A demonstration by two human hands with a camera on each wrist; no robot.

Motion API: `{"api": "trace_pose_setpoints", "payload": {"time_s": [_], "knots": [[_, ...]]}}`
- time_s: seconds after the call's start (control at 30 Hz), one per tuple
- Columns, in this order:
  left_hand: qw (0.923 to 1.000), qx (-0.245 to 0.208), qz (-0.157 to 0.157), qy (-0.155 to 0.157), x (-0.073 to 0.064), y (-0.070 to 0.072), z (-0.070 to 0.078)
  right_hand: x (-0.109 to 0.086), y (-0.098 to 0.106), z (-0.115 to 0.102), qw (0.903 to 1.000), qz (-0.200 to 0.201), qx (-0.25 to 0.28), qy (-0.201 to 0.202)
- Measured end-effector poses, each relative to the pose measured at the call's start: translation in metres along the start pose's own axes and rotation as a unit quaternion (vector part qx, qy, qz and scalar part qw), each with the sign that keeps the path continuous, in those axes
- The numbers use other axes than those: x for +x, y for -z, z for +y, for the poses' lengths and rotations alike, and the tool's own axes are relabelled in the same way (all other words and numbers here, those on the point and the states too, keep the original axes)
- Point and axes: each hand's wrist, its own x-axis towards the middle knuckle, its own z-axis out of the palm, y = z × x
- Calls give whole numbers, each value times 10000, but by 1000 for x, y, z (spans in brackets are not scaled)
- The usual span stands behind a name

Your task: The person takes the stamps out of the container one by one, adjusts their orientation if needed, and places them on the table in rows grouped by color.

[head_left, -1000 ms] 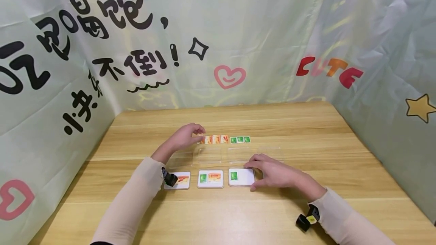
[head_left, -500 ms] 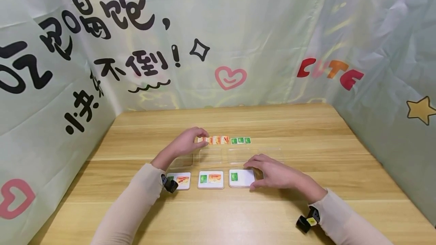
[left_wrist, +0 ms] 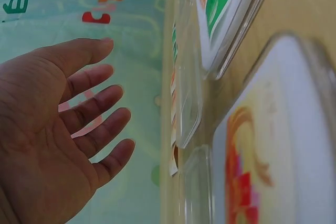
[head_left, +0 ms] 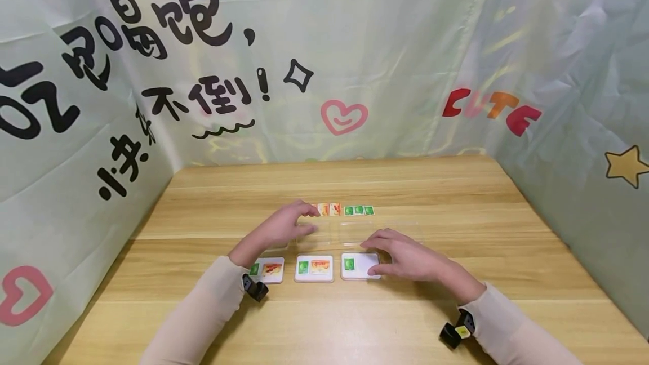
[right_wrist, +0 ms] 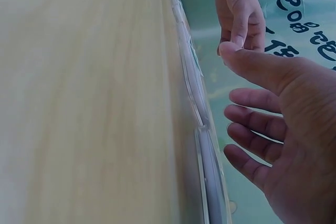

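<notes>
The step in hand looks like filling the right box (head_left: 364,270), with the orange part lacking; the right box bears 1 green card at its left, while the rest of its white face is bare; the middle box (head_left: 314,279) and the left box (head_left: 269,279) each show green beside orange, so those 2 seem done.

The left hand (head_left: 285,225) is above the clear lids (head_left: 357,232), its fingertips at the orange cards (head_left: 334,209) in the back row of the desk (head_left: 456,190); its fingers (left_wrist: 105,100) are wide, the thumb well apart from them, and nothing shows between; whether they touch a card I cannot tell. The right hand (head_left: 408,255) is at the right edge of the right box, fingers wide and holding nothing; contact with the box is unclear. 2 orange cards show whole, with part of a 3rd at the left fingertips; the 3 green cards (head_left: 359,210) lie just to their right.

The next move, I judge, calls for pinching up an orange card and laying it square on the bare face, beside the green; the orange area on the middle box is wider than 1 card, so 2 may be needed.
</notes>
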Motion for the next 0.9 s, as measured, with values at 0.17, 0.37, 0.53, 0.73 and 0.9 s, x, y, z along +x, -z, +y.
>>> {"api": "trace_pose_setpoints", "payload": {"time_s": [0.17, 0.37, 0.53, 0.73, 0.9], "knots": [[9998, 32, -98, -156, -3, -4, 5, 2, 0, -1, 9999, 106, 29, 60], [9993, 69, -212, -301, -6, -11, 10, 5, 0, -3, 9996, 220, 73, 150], [9987, 183, -291, -363, -6, -17, 12, 7, -1, -5, 9997, 217, 114, 97], [9980, 165, -430, -430, -8, -20, 16, 10, -2, -8, 9996, 197, 190, 38], [9975, 180, -556, -393, -9, -23, 19, 13, -2, -12, 9996, 166, 221, 36]]}}
